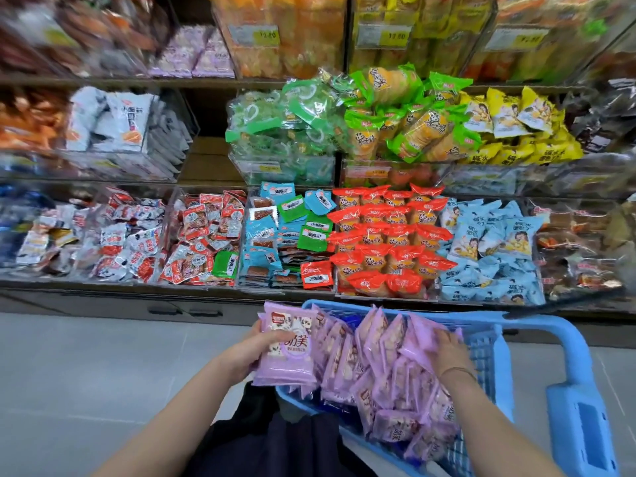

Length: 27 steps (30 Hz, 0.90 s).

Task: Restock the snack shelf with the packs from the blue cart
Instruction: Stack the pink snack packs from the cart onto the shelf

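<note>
While the left hand [256, 352] grips a stack of purple plastic snack packs [287, 342] at the left rim of the blue plastic cart [550, 330], the right hand [447, 349] lies on more packs inside, fingers buried, grip unclear; yellow shelf tags [265, 35] above read 12.80.

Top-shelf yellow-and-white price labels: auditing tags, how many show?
3: left yellow-and-white paper label on the clear orange-pack bin, middle label on the yellow-pack bin, right label further right. Blur may hide others.

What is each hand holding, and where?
Left hand grips a stack of purple packs by its left edge, thumb in front. Right hand touches packs in the cart; grip unclear.
</note>
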Motion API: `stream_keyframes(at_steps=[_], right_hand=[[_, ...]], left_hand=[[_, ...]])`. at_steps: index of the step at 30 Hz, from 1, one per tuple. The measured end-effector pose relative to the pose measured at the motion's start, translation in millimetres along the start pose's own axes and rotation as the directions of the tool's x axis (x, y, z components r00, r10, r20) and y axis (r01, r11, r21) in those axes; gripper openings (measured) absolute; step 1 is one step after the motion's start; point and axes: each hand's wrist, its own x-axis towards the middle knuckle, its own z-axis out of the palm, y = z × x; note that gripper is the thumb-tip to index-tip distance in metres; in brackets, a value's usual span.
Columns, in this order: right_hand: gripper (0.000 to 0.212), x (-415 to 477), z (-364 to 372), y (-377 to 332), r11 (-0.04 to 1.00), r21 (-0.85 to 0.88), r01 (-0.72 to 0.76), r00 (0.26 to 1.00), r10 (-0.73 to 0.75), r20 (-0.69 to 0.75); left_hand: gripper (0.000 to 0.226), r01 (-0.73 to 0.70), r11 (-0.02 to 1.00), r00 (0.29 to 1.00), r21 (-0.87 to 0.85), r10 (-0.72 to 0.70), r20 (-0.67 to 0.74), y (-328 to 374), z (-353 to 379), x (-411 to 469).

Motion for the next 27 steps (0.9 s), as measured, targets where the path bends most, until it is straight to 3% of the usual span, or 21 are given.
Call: stream_keyframes(at_steps=[5, 8, 10, 12, 13, 16, 22, 24, 27], right_hand=[[0.049, -8.5, -9.7, 11.7, 0.993, 0.022, 0.118, 0.993, -0.118, -0.002], [0.039, -30.9, -17.4, 13.5, 0.980, 0.002, 0.199, 0.953, -0.193, -0.235], [0.033, -43.4, -21.9, 12.8, 0.972, 0.104, 0.211, 0.905, -0.154, -0.397], [0.033, -53.5, -27.3, 14.1, 0.922, 0.345, 0.176, 0.887, 0.004, -0.462], [0.033, -59.2, -29.5, 15.1, 0.855, 0.498, 0.146, 0.888, 0.109, -0.447], [0.031, -76.4, -35.2, 10.8, 0.519, 0.855, 0.010, 0.899, 0.370, -0.235], [0.012, -99.4, -27.6, -8.1, 0.108, 0.978, -0.178, 0.956, 0.254, 0.146], [0.026, -106.2, -21.5, -19.9, 0.060, 0.974, -0.217, 0.966, 0.157, 0.205], [0.060, -113.6, -15.2, -49.1, 0.124, 0.975, -0.183, 0.982, 0.068, 0.175]], left_hand=[[0.079, -0.020, 0.999, 0.999, -0.025, 0.019, -0.036, 3.1, -5.3, 5.3], [0.073, -0.009, 0.999, 0.999, -0.044, 0.007, -0.038, 4.0, -0.4, 11.7], [0.070, 0.001, 0.998, 1.000, -0.055, -0.003, -0.029, 3.2, 2.5, 16.4], [0.064, 0.002, 0.998, 1.000, -0.070, -0.004, -0.017, 1.7, 5.8, 21.1], [0.059, 0.000, 0.997, 1.000, -0.078, -0.001, -0.016, 1.2, 7.7, 23.0], [0.049, 0.014, 0.996, 1.000, -0.086, -0.014, 0.005, -1.3, 14.5, 27.2], [0.057, 0.009, 0.995, 0.998, -0.104, -0.002, 0.065, -2.3, 18.5, 26.1], [0.059, 0.011, 0.993, 0.998, -0.121, -0.004, 0.065, 2.4, 12.1, 25.1], [0.059, -0.013, 0.985, 0.999, -0.173, 0.020, 0.037, 11.1, -6.5, 19.2]])
